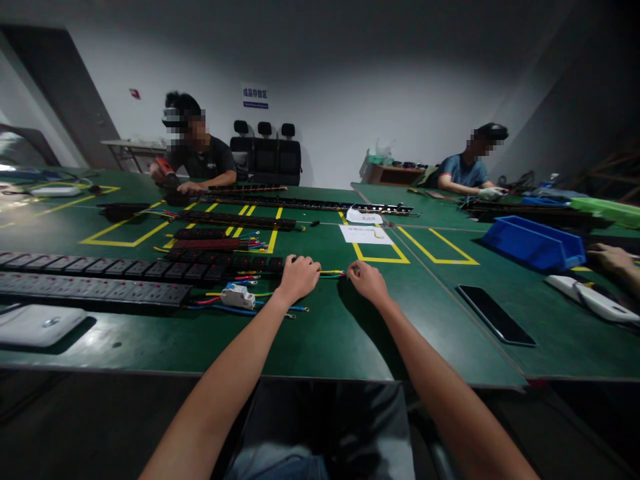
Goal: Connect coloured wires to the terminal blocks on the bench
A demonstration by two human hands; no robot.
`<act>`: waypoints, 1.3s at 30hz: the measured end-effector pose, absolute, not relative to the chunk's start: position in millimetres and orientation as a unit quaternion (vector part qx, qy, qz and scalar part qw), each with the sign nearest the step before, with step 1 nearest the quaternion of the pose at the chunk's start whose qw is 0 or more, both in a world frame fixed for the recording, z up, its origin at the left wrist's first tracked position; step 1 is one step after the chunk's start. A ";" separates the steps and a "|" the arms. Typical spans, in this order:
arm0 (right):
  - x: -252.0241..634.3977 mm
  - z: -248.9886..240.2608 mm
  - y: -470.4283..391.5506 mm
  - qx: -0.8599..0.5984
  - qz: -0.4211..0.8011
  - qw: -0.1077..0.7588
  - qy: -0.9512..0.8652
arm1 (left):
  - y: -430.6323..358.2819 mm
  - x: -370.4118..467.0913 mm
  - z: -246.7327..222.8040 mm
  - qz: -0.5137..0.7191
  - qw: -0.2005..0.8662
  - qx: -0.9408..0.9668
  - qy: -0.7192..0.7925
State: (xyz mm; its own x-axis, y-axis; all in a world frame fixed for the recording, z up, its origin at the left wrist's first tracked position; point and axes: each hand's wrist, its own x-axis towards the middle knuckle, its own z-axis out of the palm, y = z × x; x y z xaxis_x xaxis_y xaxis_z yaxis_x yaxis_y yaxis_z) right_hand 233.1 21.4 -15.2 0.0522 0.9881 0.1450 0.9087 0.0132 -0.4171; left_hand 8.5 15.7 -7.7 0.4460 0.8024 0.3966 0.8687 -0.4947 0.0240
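Observation:
My left hand [300,277] is closed over wires at the right end of a black socket strip [240,265] lying on the table. Yellow and green wires [331,273] stick out from under its fingers to the right. At their reddish tips my right hand [367,280] is curled in a pinch, but its fingertips partly hide the contact. Nearer to me lies a second socket strip [95,290]. By its end, a small light-grey block [238,296] sits among red, green and blue wires with metal lugs.
A phone [495,315], a blue bin [535,241] and a white device [593,299] lie right. At left is a white box [43,325]. More strips [240,220] and paper [366,234] lie beyond. Two co-workers sit opposite, one with a power drill [167,170]; another person's hand [615,261] shows at right.

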 end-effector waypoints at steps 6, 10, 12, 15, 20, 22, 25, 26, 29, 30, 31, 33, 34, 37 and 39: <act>230.8 -10.8 19.7 -0.714 0.096 0.197 -0.665 | 16.9 9.4 -7.4 -0.184 0.083 -0.844 -0.498; 231.4 -14.0 21.1 -0.712 0.103 0.193 -0.668 | 16.8 9.9 -5.7 -0.192 0.066 -0.840 -0.503; 233.1 -17.5 24.5 -0.699 0.105 0.216 -0.673 | 16.6 10.1 -5.0 -0.194 0.058 -0.839 -0.505; 236.6 -22.3 31.5 -0.673 0.126 0.275 -0.675 | 16.1 10.4 -4.5 -0.193 0.059 -0.839 -0.506; 240.1 -26.0 39.9 -0.626 0.274 0.406 -0.606 | 15.6 10.7 -4.3 -0.183 0.070 -0.839 -0.507; 239.9 -26.1 40.1 -0.604 0.324 0.445 -0.576 | 15.7 10.7 -4.9 -0.184 0.072 -0.839 -0.507; 238.6 -24.9 38.2 -0.573 0.369 0.482 -0.551 | 15.5 10.4 -5.8 -0.187 0.079 -0.838 -0.506; 238.1 -24.3 37.4 -0.566 0.378 0.490 -0.544 | 15.4 10.3 -5.9 -0.188 0.081 -0.839 -0.505; 236.8 -22.3 35.8 -0.556 0.398 0.504 -0.527 | 15.0 9.8 -5.9 -0.190 0.081 -0.841 -0.501; 236.5 -21.7 35.5 -0.553 0.404 0.507 -0.523 | 14.9 9.6 -5.9 -0.192 0.080 -0.841 -0.500; 236.2 -21.2 35.3 -0.549 0.410 0.510 -0.519 | 14.8 9.5 -5.8 -0.193 0.079 -0.840 -0.500; 235.7 -20.1 34.9 -0.542 0.419 0.515 -0.515 | 14.8 9.4 -5.9 -0.196 0.077 -0.839 -0.501; 235.6 -19.5 34.5 -0.538 0.422 0.517 -0.516 | 14.8 9.4 -5.9 -0.197 0.076 -0.839 -0.501; 235.3 -17.5 32.9 -0.527 0.427 0.522 -0.518 | 14.5 9.5 -5.7 -0.198 0.074 -0.840 -0.500; 235.2 -16.3 31.6 -0.521 0.432 0.527 -0.515 | 13.9 9.6 -5.3 -0.198 0.075 -0.840 -0.500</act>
State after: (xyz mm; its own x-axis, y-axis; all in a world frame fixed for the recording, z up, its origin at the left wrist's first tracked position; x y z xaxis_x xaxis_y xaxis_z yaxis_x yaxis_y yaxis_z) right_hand 235.2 31.6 -16.3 0.0972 0.9910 0.0922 0.0806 0.0845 -0.9932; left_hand 9.6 13.9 -5.3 0.4215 0.8099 0.4080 0.8696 -0.4886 0.0715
